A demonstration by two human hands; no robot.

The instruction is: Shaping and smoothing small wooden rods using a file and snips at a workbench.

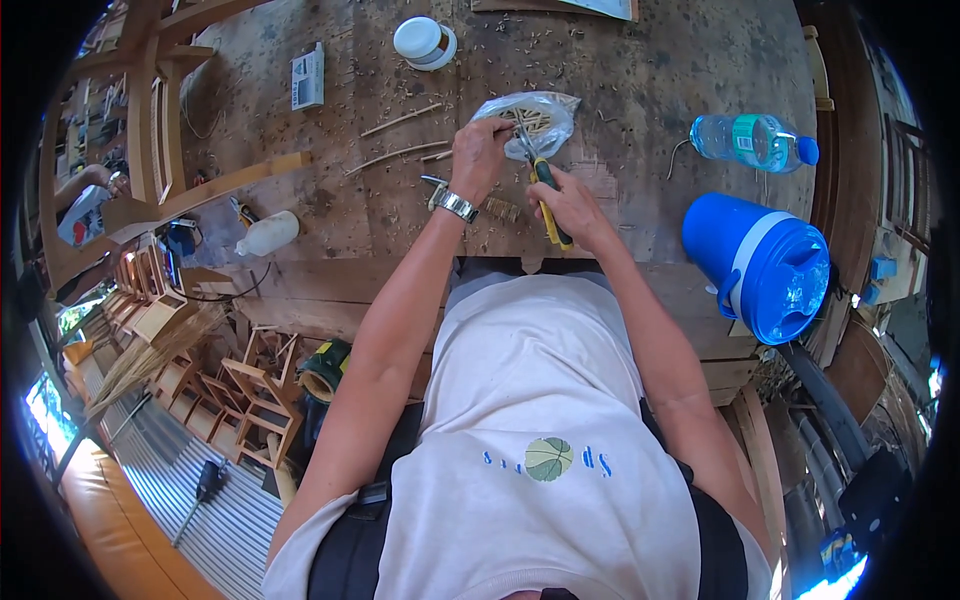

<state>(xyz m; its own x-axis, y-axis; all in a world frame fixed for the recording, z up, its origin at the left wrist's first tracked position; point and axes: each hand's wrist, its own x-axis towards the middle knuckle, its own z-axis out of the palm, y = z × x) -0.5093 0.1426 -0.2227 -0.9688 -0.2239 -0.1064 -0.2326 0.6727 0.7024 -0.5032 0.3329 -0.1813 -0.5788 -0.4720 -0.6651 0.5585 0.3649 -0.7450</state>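
Note:
My right hand [577,207] is wrapped round the yellow-and-black handles of a pair of pliers [541,172], whose metal jaws point away from me. Close by the jaws, my left hand [479,154] is closed in a pinch; what lies between its fingertips is too small to make out. Both hands are at the near side of a clear plastic bag [565,108], which lies open with short wooden pieces [533,122] in it. Left of my left hand, thin wooden sticks [400,119] lie on the worn wooden table [640,60]. A hammer-like metal head [434,182] shows beside my wristwatch.
A white tub [425,43] and a small box [308,78] stand further back. To the right are a water bottle [755,142] and a blue jug [755,268]. A white squeeze bottle [268,232] lies left, near a wooden frame [240,185]. Wood chips litter the table.

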